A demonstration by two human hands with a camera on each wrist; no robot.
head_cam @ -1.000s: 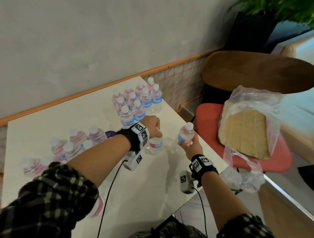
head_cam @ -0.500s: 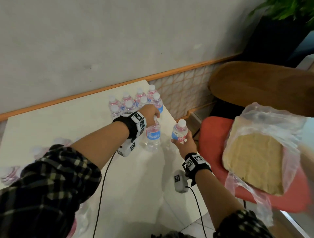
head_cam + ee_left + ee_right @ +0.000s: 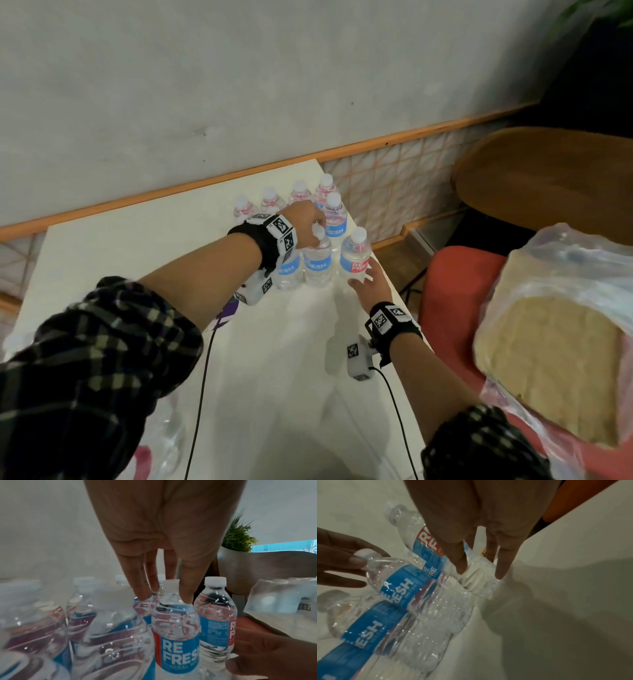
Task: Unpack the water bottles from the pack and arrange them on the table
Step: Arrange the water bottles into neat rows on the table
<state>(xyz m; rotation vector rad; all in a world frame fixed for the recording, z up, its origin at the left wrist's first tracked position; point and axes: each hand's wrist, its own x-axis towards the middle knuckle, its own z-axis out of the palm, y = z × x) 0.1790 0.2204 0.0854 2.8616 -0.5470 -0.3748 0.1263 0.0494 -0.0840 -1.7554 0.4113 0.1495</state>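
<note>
Several clear water bottles (image 3: pixel 270 200) with blue and red labels stand grouped at the far right corner of the white table (image 3: pixel 274 377). My left hand (image 3: pixel 317 229) reaches down from above and pinches the neck of one upright bottle (image 3: pixel 318 265) in the front row; the left wrist view shows its fingertips (image 3: pixel 186 596) round that bottle (image 3: pixel 176 635). Just to the right, my right hand (image 3: pixel 363 277) holds the lower part of another upright bottle (image 3: pixel 354 263), close to the table's right edge. That bottle (image 3: pixel 428 545) lies between thumb and fingers in the right wrist view.
A red chair (image 3: pixel 455 284) beside the table carries a clear plastic bag (image 3: pixel 555 359) with tan contents. Behind it is a brown round tabletop (image 3: pixel 548 171). Crumpled plastic wrap (image 3: pixel 164 442) lies at the near left. Wrist cables (image 3: pixel 202 394) trail over the table.
Both hands carried their bottles away from me to the group at the far right corner. The two bottles now stand in its front row, still held.
</note>
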